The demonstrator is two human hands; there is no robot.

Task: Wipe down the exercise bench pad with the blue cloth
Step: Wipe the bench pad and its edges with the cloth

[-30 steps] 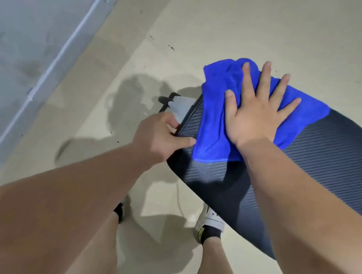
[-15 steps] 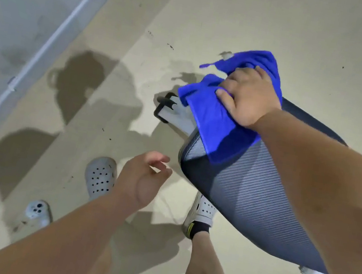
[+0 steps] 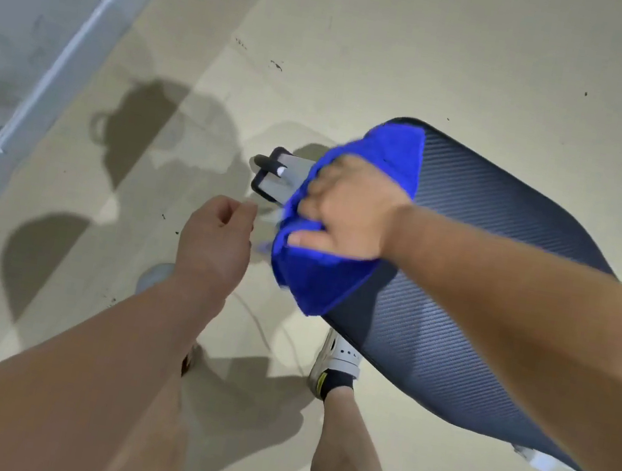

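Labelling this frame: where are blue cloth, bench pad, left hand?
blue cloth [image 3: 328, 283]: head view, lower fold.
bench pad [image 3: 430, 348]: head view, bare ribbed top.
left hand [image 3: 214, 244]: head view, back of hand.

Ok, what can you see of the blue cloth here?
The bright blue cloth, soft and plush-looking, lies bunched over the end of the dark ribbed bench pad, one fold hanging past the pad's edge. The right hand sits on top, fingers curled into it. The left hand is apart from it. Its edges are blurred.
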